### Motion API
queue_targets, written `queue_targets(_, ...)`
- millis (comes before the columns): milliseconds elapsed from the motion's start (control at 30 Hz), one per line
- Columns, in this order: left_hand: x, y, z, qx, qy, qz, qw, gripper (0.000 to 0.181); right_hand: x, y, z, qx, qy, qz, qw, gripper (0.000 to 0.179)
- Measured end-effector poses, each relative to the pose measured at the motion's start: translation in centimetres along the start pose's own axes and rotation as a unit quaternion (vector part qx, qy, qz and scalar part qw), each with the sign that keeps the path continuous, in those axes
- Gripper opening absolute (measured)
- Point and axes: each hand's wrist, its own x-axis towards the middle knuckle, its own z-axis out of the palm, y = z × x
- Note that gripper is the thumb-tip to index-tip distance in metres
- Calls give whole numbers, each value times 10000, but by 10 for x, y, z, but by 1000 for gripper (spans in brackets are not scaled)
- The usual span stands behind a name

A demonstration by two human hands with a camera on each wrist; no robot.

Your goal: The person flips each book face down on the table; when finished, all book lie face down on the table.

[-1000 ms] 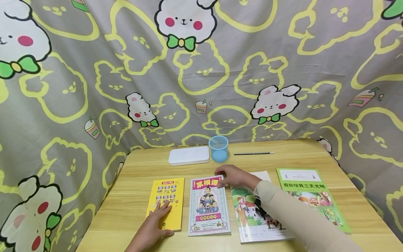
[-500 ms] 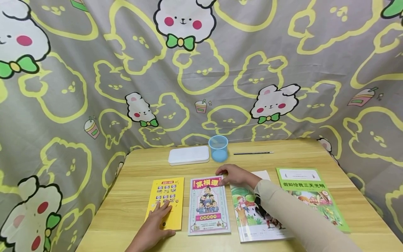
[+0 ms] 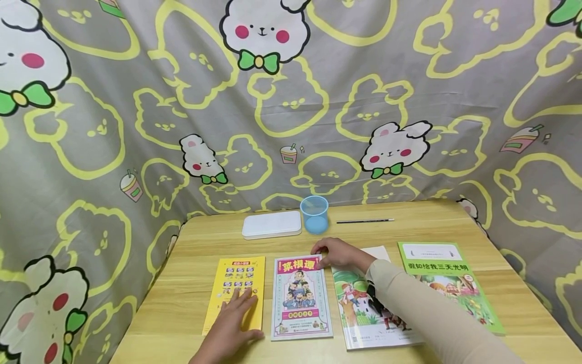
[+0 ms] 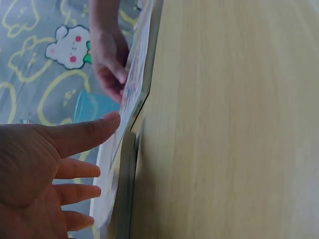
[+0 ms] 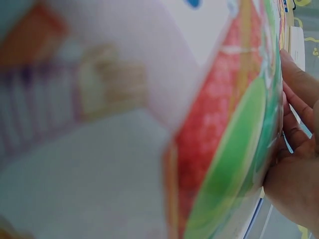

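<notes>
My left hand lies over the lower part of a yellow book, fingers spread and thumb at its lower right edge. In the left wrist view, the fingers look straight. To the right lies a pink-and-white book with cartoon figures on its cover. My right hand grips that book's upper right corner with curled fingers; the fingertips are partly hidden. The right forearm crosses above an illustrated book and hides part of it. That cover's print fills the right wrist view, blurred.
A green book lies at the far right, partly behind the sleeve. Along the back of the wooden table are a white case, a blue translucent cup and a pencil. Patterned cloth hangs around the table.
My left hand has slid slightly right across the yellow book, showing more of its lower left edge. The right hand stays at the pink-and-white book's corner.
</notes>
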Motion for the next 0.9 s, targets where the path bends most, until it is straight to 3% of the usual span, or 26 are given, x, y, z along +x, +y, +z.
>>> queue_targets(267, 6, 9, 12, -191, -306, 454, 9983, 98, 0, -1, -1, 45, -11, 3, 10000, 31)
queue_targets(600, 9, 20, 20, -260, -882, 355, 9951, 103, -2, -2, 1, 57, 66, 103, 9999, 32)
queue_targets(900, 11, 20, 23, -43, -888, 456, 9950, 94, -3, -2, 2, 130, 68, 80, 9999, 31)
